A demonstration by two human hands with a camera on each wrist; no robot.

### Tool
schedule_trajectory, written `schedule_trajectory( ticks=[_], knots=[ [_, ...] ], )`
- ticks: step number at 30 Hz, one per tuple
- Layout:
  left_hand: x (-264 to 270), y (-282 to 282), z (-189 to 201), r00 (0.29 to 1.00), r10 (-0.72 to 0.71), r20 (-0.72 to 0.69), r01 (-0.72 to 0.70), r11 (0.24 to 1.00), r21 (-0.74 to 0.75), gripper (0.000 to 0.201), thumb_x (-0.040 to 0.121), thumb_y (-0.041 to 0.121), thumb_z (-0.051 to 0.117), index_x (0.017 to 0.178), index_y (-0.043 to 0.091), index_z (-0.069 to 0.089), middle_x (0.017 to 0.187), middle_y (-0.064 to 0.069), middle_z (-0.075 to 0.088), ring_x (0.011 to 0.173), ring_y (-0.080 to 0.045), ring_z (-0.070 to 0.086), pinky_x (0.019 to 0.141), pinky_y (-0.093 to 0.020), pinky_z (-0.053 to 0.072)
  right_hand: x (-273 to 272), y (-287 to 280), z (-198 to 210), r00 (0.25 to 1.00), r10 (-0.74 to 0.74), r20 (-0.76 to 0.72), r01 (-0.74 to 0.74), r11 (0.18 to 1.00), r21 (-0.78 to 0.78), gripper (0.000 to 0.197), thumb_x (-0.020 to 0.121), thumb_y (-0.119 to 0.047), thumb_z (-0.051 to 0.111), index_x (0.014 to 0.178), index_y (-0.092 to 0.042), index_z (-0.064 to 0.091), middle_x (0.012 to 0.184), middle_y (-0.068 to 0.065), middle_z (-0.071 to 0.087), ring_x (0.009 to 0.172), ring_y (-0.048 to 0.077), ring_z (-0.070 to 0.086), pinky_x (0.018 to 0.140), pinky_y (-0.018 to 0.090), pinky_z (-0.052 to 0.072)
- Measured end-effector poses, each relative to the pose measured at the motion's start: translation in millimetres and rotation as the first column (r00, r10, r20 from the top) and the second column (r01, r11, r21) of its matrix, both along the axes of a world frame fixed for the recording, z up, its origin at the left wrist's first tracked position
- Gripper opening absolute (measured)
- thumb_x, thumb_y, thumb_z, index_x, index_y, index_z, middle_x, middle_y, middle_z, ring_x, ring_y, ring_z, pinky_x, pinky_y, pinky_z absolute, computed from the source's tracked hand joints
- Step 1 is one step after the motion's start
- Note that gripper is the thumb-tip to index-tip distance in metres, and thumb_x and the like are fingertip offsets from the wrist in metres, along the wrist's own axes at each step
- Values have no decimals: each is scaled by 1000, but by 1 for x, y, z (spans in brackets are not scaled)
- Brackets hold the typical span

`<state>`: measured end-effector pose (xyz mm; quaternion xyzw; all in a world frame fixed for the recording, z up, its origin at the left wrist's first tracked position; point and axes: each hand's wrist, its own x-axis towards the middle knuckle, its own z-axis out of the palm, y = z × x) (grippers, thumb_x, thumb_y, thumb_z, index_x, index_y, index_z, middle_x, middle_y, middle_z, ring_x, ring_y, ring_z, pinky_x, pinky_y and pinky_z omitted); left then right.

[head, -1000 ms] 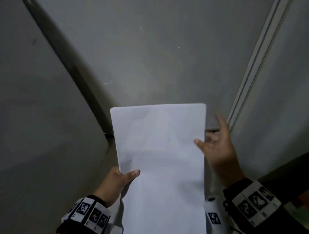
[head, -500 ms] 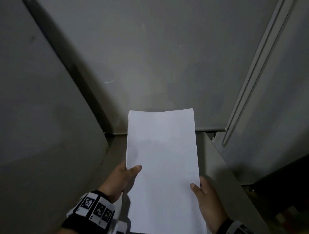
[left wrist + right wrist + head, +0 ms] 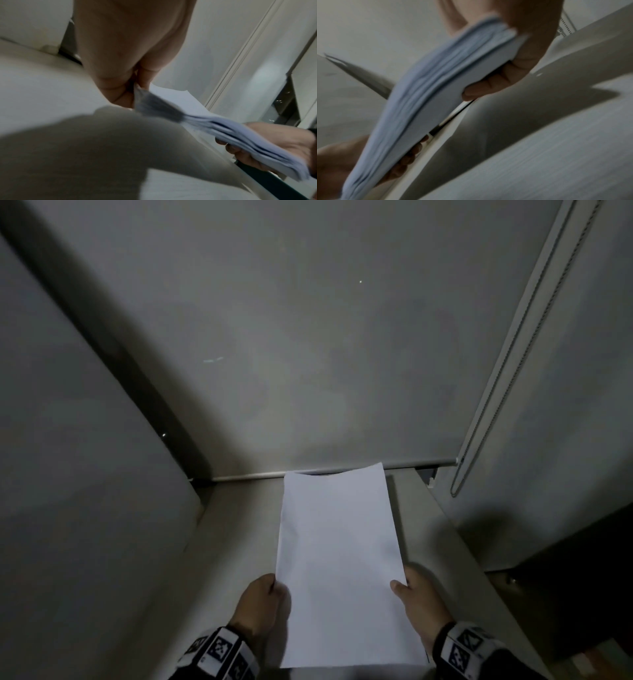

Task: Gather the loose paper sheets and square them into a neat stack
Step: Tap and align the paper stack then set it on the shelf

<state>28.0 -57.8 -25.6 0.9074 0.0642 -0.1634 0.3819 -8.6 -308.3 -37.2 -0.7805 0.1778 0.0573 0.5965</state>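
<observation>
White sheets, blank on top, no writing readable. Held as one stack between both hands above a pale grey ledge, far end toward the wall. Near end cut off by the lower frame edge. Left hand clamped on the left edge, thumb tucked out of sight behind the paper in the head view. Right hand gripped the right edge, thumb on top, fingers curled beneath. Edges blurred in both wrist views, layers fanned and uneven, not yet flush. Wrist markers patterned, unreadable.
</observation>
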Motion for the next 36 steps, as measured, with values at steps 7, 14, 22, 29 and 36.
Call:
schedule_trajectory(
  ticks=[7, 14, 22, 29, 36],
  knots=[
    [32, -31, -16, 995, 63, -83, -51, 990, 130, 30, 95, 14, 42, 115, 2, 62, 124, -17, 63, 114, -29, 58, 96, -31, 45, 43, -20, -26, 992, -11, -123, -9, 988, -157, 20, 86, -1, 48, 100, -6, 61, 99, 10, 66, 97, 28, 61, 79, 27, 42],
    [54, -48, -12, 982, 182, -42, -169, 963, 210, 30, 89, 20, 57, 117, 10, 63, 122, -12, 66, 115, -28, 59, 93, -28, 46, 68, -30, -11, 996, -32, -78, -16, 835, -551, 47, 80, -8, 61, 48, -20, 29, 57, -6, 35, 58, 13, 42, 45, 18, 26],
    [61, -52, -13, 975, 220, -5, -217, 965, 150, 35, 82, 13, 68, 115, 9, 57, 117, -14, 67, 111, -30, 60, 90, -31, 48, 83, -31, -19, 992, -78, -95, -1, 767, -642, 35, 80, -12, 64, 61, -13, 35, 88, 7, 45, 83, 16, 42, 71, 23, 33],
    [62, -56, -17, 981, 190, 24, -192, 968, 161, 35, 82, 12, 70, 114, 7, 58, 116, -15, 67, 110, -30, 61, 88, -30, 49, 85, -27, -13, 977, -95, -193, -68, 715, -696, 32, 88, -18, 56, 112, 2, 53, 117, 16, 59, 109, 28, 56, 88, 30, 44],
    [62, -59, -17, 995, 81, 61, -95, 956, 279, 31, 87, 19, 63, 114, 5, 59, 117, -14, 66, 110, -28, 60, 91, -30, 48, 84, -21, -7, 971, -128, -204, -54, 709, -703, 35, 93, -30, 45, 113, -3, 56, 120, 11, 57, 113, 22, 52, 92, 25, 41]
  ],
)
